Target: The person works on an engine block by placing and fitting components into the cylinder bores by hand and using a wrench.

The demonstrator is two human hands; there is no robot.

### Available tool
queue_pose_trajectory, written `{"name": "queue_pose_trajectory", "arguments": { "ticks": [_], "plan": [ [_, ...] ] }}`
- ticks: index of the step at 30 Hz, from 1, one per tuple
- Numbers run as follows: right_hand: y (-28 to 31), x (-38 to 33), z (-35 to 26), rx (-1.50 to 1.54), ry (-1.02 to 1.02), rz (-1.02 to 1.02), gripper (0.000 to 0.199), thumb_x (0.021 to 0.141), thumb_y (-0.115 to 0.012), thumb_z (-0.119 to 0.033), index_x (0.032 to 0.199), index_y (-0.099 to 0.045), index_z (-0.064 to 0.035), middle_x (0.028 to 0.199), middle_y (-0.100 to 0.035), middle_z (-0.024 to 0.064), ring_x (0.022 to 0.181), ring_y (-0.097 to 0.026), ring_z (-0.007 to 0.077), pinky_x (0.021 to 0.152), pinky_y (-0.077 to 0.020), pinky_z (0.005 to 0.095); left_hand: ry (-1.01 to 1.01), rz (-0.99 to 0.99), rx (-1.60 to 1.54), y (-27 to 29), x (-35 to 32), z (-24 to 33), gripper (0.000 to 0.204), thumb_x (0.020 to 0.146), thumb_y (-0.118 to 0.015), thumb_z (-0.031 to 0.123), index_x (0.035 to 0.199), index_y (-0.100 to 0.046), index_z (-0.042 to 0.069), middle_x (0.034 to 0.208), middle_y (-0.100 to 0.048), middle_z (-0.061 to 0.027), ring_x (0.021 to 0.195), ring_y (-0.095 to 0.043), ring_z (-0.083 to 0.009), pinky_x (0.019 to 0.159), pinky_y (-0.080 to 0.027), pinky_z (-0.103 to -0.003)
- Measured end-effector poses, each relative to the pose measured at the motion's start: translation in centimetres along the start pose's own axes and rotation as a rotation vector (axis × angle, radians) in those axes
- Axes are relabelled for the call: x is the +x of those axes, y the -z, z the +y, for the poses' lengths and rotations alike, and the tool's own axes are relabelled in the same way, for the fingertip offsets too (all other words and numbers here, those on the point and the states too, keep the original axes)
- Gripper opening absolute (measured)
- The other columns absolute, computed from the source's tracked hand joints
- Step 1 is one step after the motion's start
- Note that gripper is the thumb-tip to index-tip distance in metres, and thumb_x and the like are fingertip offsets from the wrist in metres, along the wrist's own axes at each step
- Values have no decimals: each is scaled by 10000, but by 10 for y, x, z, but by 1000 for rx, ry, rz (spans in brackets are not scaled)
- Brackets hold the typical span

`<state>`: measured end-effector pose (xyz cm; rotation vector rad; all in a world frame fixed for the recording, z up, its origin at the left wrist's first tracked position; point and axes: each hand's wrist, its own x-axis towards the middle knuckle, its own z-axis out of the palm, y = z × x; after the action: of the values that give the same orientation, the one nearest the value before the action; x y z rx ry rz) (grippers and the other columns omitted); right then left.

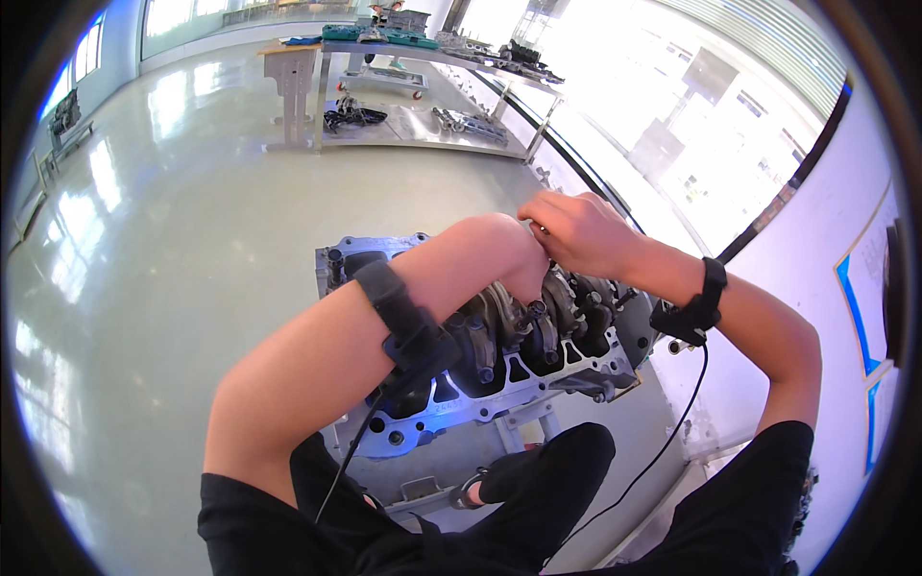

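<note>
An engine block (504, 406) lies in front of me with its underside up, showing the crankshaft area and several bearing or rod caps (478, 350) with bolts. My left hand (504, 252) is bent at the wrist over the far middle of the block. Its thumb side points down toward the caps, and most of its fingers are hidden behind the hand. Just right of it and slightly higher is my right hand (581, 230), its fingers curled in and meeting the left hand. Whatever lies between those fingers is too small or covered to make out.
The block rests on a metal stand (526, 422) between my legs. Black straps with boxes (408, 322) sit on both forearms, their cables hanging down. Beyond stands a metal workbench (423, 144) with engine parts and a green tool case (379, 36). A white wall is at right.
</note>
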<state>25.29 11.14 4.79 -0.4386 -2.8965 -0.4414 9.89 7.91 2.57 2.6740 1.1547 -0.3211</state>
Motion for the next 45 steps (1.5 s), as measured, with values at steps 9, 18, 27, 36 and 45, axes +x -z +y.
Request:
{"name": "queue_pose_trajectory", "arguments": {
  "ticks": [9,18,27,36,45],
  "plan": [
    [28,-41,-38,-209,136,79,183,732,-696,-102,851,-568,-49,733,-539,63,624,-600,257,514,-480,358,-51,16,-4,-2,5,-4,517,932,-599,426,1296,-627,60,1217,-678,-165,1142,-633,-333,970,-494,-432],
    [56,-117,-65,-136,-109,-50,219,760,-700,31,958,-611,10,940,-663,123,650,-647,263,547,-513,346,24,16,-2,-1,3,-2,491,940,-589,414,1298,-633,81,1255,-665,-147,1194,-610,-325,999,-478,-446],
    [67,-152,-51,-33,-292,-74,195,761,-696,46,934,-626,-11,984,-685,126,681,-656,281,583,-528,342,22,31,-22,-3,4,-2,489,931,-595,404,1288,-637,72,1246,-667,-153,1184,-617,-327,999,-479,-447],
    [65,-154,-49,-46,-266,-23,208,747,-712,65,934,-651,0,986,-694,131,699,-669,275,605,-536,345,23,31,-27,-3,6,-4,505,930,-593,398,1304,-623,59,1247,-666,-157,1178,-620,-334,996,-481,-452],
    [65,-159,-51,-191,-152,-13,258,713,-716,63,962,-649,50,970,-677,168,708,-670,289,601,-537,355,24,28,-47,-3,6,-5,473,927,-587,379,1288,-637,77,1227,-674,-158,1174,-622,-328,1000,-477,-450]
  ]
}}
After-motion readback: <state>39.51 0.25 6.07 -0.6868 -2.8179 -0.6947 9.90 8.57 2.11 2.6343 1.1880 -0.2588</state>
